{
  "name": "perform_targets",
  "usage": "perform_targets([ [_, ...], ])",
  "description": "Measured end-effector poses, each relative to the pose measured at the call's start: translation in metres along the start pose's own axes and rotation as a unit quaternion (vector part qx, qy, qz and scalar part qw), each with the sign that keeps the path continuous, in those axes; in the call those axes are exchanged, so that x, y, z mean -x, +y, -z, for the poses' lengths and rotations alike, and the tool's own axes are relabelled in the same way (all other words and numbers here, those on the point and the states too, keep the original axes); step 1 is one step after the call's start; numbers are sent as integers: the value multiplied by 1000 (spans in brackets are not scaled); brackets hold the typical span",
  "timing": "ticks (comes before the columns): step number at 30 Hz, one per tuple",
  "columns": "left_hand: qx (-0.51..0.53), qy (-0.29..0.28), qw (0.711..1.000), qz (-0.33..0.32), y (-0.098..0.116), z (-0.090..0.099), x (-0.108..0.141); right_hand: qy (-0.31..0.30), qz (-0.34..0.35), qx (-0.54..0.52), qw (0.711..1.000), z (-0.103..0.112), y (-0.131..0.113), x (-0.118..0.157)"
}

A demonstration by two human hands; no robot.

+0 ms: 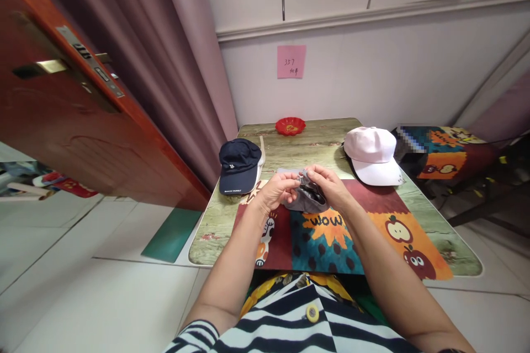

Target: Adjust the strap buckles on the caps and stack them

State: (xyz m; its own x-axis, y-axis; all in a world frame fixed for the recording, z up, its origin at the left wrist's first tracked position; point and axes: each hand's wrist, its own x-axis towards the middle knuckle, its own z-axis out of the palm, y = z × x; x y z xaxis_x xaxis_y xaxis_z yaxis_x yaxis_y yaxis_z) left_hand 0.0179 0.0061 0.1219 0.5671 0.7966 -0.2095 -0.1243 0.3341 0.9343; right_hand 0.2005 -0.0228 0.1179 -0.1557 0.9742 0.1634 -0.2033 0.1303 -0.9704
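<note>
A grey cap (pixel 304 204) is held over the middle of the table, with its dark inside partly showing. My left hand (pixel 278 188) pinches the cap's back strap from the left, fingers closed. From the other side, my right hand (pixel 327 181) grips the same strap area between thumb and fingers. A small shiny piece, perhaps a buckle, shows between the fingertips; its detail is too small to make out. To the left lies a navy cap (pixel 240 165) with its brim toward me. A pale pink cap (pixel 372 154) rests at the right.
A red scalloped dish (pixel 290 126) stands near the table's (pixel 219 237) back edge. Under my hands lies a colourful printed mat (pixel 327 242). A pink note (pixel 291 62) is on the wall. The wooden door (pixel 103 138) and a curtain (pixel 182 49) are on the left.
</note>
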Motion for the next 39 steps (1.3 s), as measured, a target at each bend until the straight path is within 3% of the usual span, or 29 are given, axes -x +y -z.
perform_targets([
  [7,2,12,1000,-6,-2,-3,2,26,21,4,999,1,3,0],
  [18,-4,23,1000,-21,-8,0,-2,136,58,170,974,3,13,-7],
  [34,-122,64,989,-47,-6,-6,2,82,37,270,959,4,-8,-5],
  [39,-135,56,988,-53,-6,-7,2,40,21,274,961,8,-13,-3],
])
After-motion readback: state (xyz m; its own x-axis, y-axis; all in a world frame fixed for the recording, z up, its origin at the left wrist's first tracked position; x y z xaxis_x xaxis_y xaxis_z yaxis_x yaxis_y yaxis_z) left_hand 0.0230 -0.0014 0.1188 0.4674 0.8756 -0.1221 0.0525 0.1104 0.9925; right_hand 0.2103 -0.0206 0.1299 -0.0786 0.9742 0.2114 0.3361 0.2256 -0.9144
